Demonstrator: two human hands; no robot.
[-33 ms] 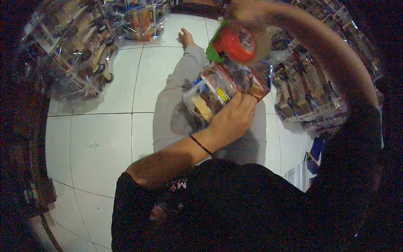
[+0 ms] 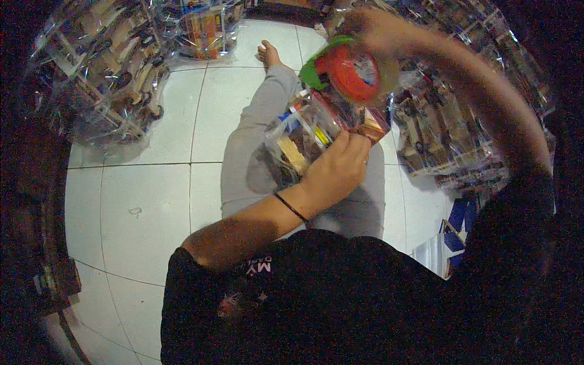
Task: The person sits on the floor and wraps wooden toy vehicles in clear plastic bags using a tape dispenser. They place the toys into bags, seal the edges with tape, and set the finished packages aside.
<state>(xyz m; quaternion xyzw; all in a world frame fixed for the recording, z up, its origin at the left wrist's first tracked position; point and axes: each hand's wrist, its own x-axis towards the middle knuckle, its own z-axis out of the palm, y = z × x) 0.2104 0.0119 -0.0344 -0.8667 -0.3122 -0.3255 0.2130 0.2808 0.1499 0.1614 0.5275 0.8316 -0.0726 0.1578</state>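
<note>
My left hand (image 2: 337, 170) pinches the near edge of a clear plastic-wrapped package (image 2: 295, 153) on my lap. Through the film show a pale wood-coloured block, a yellow label and some blue and red parts. My right hand (image 2: 374, 33), slightly blurred, is closed on a red and green tape dispenser (image 2: 356, 78) held against or just over the package's far side. Its grip is partly hidden behind the hand. Whether a strip of tape runs from the dispenser to the package I cannot tell.
Plastic-wrapped bundles of wooden-looking pieces stand at the left (image 2: 115, 79) and right (image 2: 435, 131). A wrapped orange bundle (image 2: 204, 30) is at the far left. Blue and white flat pieces (image 2: 453, 228) lie at the right on the white tiled floor (image 2: 143, 201).
The tape dispenser has shifted slightly right and turned a little, along with my right hand. My left hand and the package are almost unmoved.
</note>
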